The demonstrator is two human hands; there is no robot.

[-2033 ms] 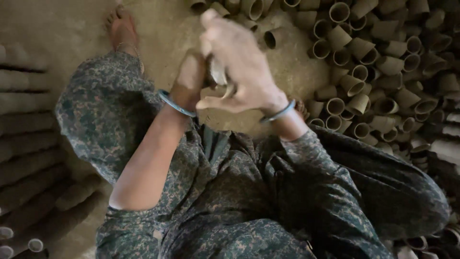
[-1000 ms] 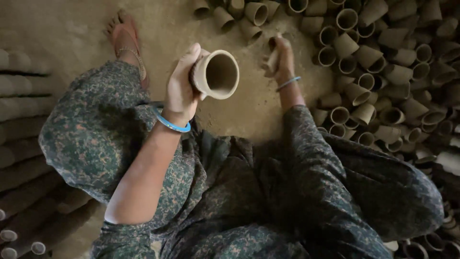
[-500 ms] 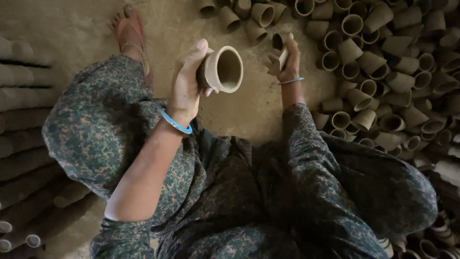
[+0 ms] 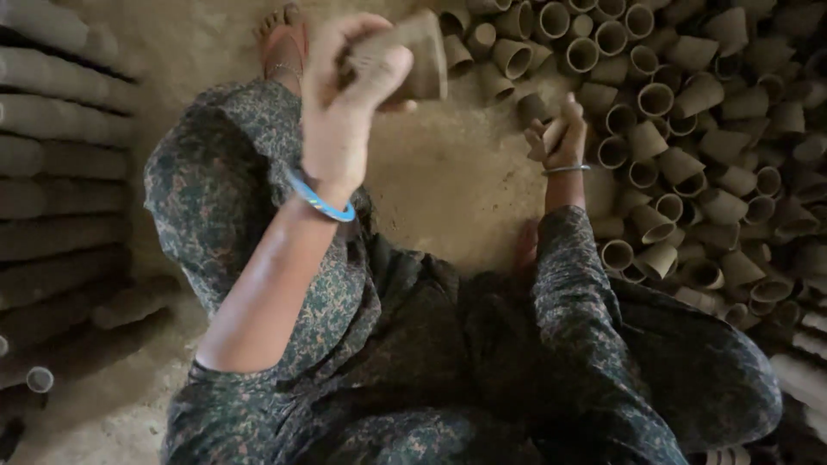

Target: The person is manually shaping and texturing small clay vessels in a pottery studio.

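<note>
Pretty much everything here is one dusty tan-brown: the clay cup (image 4: 413, 56), the pile of cups (image 4: 689, 129), the dirt floor (image 4: 448, 189). The clothes (image 4: 388, 344) are dark green with a pale speckled print. Bright blue bangle (image 4: 320, 202) on one wrist, thin silvery one (image 4: 566, 170) on the other.

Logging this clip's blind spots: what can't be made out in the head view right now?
- Clay cup in left hand: motion-blurred, fingers cover its side; mouth unseen.
- Small object in right hand: curled fingers hide most, kind unclear.
- Loose cups: cut off at top and right edges.
- Stacked cup rows: blurred, cut at left edge.
</note>
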